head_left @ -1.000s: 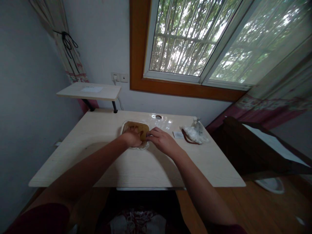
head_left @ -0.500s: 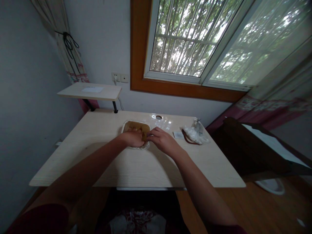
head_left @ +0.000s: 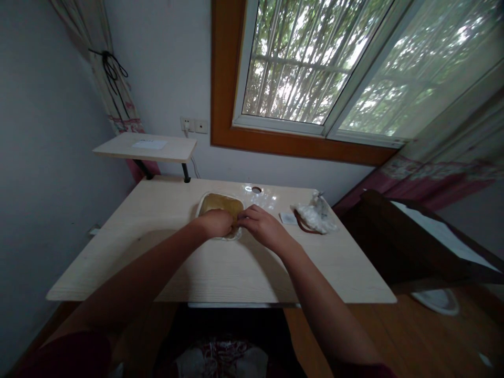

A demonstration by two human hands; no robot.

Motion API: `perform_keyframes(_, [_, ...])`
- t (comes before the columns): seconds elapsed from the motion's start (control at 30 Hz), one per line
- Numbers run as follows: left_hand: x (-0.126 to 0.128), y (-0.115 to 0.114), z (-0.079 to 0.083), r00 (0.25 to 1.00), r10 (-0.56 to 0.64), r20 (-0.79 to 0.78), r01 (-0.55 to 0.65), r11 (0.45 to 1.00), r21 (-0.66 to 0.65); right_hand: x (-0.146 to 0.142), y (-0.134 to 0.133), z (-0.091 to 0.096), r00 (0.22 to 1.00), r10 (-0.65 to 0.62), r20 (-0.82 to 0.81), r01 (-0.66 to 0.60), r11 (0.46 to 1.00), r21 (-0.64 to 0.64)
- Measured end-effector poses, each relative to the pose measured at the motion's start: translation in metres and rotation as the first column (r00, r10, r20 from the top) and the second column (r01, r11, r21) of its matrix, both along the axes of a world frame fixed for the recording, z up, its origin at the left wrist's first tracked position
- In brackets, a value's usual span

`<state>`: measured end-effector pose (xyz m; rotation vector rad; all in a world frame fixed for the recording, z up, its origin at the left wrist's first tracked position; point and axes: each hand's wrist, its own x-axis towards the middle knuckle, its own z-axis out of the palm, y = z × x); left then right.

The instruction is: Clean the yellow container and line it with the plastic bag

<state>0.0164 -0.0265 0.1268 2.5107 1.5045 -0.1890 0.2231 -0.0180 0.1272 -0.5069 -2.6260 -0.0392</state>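
A large window (head_left: 315, 68) with an orange-brown wooden frame fills the wall ahead of me, and a wall shelf (head_left: 145, 147) stands to its left, above the back corner of the pale wood-grain tabletop (head_left: 157, 210). Near the middle of the tabletop, just in front of a small round hole (head_left: 256, 189), sits a shallow white-rimmed tray (head_left: 219, 202) holding something flat and golden-brown. Both my hands are at its near edge, almost touching each other. My left hand (head_left: 214, 223) lies over the tray's near left part, its fingers (head_left: 227, 223) curled downward. My right hand (head_left: 263, 228) comes in from the right, its fingers (head_left: 246, 218) bent over the tray's right corner. I cannot tell whether either hand is gripping anything. To the right of the tray lie a crumpled white plastic bag (head_left: 315, 218), a dark brown cord (head_left: 299, 224) and a small white card (head_left: 287, 218).
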Motion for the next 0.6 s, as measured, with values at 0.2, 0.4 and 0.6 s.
perform_keyframes(0.2, [-0.002,0.001,0.020,0.998,-0.023,0.055,0.018,0.995,0.099,0.001,-0.002,0.000,1.000,-0.021,0.015,0.021,1.000,-0.004])
perform_keyframes(0.4, [-0.009,0.008,0.021,0.988,-0.042,0.150,0.013,0.983,0.184,0.001,-0.003,0.002,1.000,-0.021,0.001,0.021,1.000,-0.007])
perform_keyframes(0.6, [-0.007,-0.002,0.032,0.983,0.037,0.178,-0.067,0.983,0.170,0.002,-0.001,0.000,0.999,-0.042,0.013,0.042,0.999,0.016])
